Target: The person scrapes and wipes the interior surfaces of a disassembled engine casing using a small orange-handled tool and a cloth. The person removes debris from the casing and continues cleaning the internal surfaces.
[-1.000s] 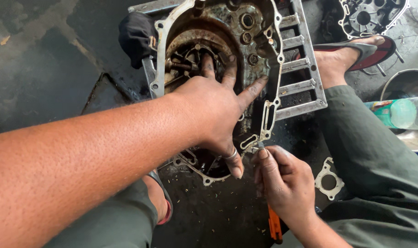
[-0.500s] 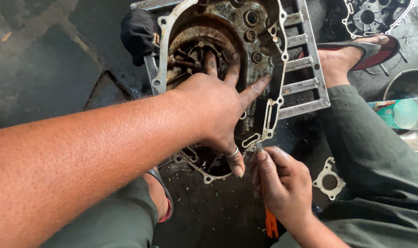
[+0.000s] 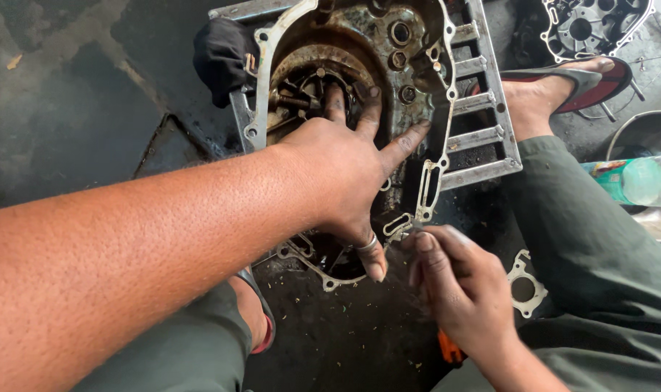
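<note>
- Nearest, at about 5 o'clock, the right hand (image 3: 461, 290) has its fingers drawn together around a thin tool with an orange handle (image 3: 450, 350); the handle end shows below the palm, and the tip meets the lower edge of the engine case (image 3: 359, 109) by a small slotted lug at its rim.
- Just beside it, toward 6 o'clock, dark oily floor (image 3: 345, 341) carries scattered flecks of scraped material.
- At the centre, the left hand (image 3: 345, 174) lies flat on the engine case with its fingers spread apart, pressing down and gripping nothing; a ring (image 3: 368, 243) sits on the thumb, which points toward 6 o'clock.
- The fingertips reach into the round, rusty recess of the case, where gear parts (image 3: 301, 91) show.
- The engine case rests on a grey metal rack (image 3: 483, 138), running from the centre to 12 o'clock.
- At 4 o'clock, a small loose gasket (image 3: 525, 284) lies on the floor.
- At 11 o'clock, a black cloth (image 3: 222, 58) touches the rack's corner.
- At 2 o'clock, a foot in a sandal (image 3: 555, 91) stands beside the rack.
- At 3 o'clock, a plastic bottle (image 3: 631, 181) lies against a metal bowl (image 3: 646, 134).
- Farthest, at 1 o'clock, a second engine cover (image 3: 592, 25) rests on the floor.
</note>
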